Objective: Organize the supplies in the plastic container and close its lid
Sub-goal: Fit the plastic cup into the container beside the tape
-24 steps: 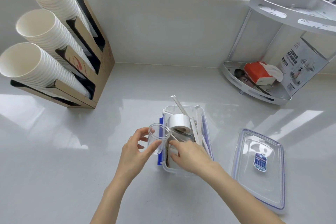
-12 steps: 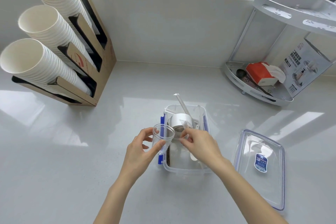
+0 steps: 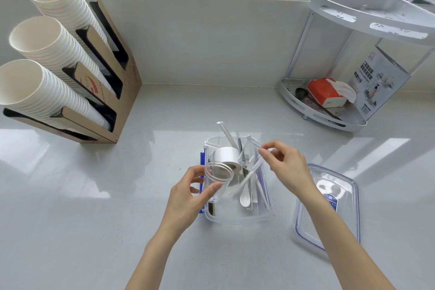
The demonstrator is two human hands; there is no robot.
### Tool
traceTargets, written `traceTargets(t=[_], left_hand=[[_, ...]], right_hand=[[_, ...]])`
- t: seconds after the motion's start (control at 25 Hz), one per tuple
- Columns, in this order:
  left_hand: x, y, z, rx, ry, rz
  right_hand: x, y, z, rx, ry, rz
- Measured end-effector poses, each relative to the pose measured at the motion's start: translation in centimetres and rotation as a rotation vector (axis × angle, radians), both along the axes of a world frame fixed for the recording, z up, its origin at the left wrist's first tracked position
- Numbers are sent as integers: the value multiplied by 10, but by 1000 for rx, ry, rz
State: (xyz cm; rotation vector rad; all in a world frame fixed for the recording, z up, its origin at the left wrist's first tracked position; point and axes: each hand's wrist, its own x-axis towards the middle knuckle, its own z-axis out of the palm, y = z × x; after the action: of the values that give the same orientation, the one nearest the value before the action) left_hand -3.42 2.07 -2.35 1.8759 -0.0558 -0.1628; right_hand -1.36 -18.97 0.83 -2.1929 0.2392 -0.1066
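Observation:
A clear plastic container (image 3: 237,220) with blue side clips stands open on the counter. Inside lie a white tape roll (image 3: 226,156), a white spoon (image 3: 244,196), wrapped straws (image 3: 227,134) and brown sticks at its left wall. My left hand (image 3: 186,198) holds a clear plastic cup (image 3: 217,181) upright over the container's left side. My right hand (image 3: 286,162) pinches the rim of a second clear cup (image 3: 249,154), tilted above the container's far right part. The clear lid (image 3: 329,209) with a blue seal lies flat to the right.
A cardboard dispenser (image 3: 106,92) with three stacks of white paper cups stands at the back left. A white corner rack (image 3: 329,113) at the back right holds a red tissue pack, a dark spoon and a printed box. A window runs along the back.
My right hand has left the container's inside and risen to the right, now lifting a second clear cup. My left hand keeps its cup in about the same place.

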Motion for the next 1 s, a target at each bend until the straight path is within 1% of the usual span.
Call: traceTargets(t=[0.2, 0.32, 0.4, 0.48, 0.64, 0.76, 0.88, 1.0], left_hand=[[-1, -5, 1, 6, -5, -19], [-2, -7, 1, 16, -3, -21], [-2, -8, 1, 22, -11, -28], [-2, -10, 2, 16, -27, -38], [-3, -13, 1, -25, -22, -34], [-4, -15, -1, -18, -13, -21], [-5, -16, -1, 6, -25, -4], [-3, -18, 2, 36, -35, -27]], right_hand=[[-4, 1, 3, 125, 22, 49], [-6, 7, 12, 264, -8, 86], [-8, 13, 18, 318, -26, 138], [-10, 17, 19, 276, -16, 210], [-19, 28, 14, 71, 62, 350], [-22, 31, 6, -51, 67, 409], [-23, 33, 1, -90, 85, 450], [-22, 31, -5, -97, 69, 420]])
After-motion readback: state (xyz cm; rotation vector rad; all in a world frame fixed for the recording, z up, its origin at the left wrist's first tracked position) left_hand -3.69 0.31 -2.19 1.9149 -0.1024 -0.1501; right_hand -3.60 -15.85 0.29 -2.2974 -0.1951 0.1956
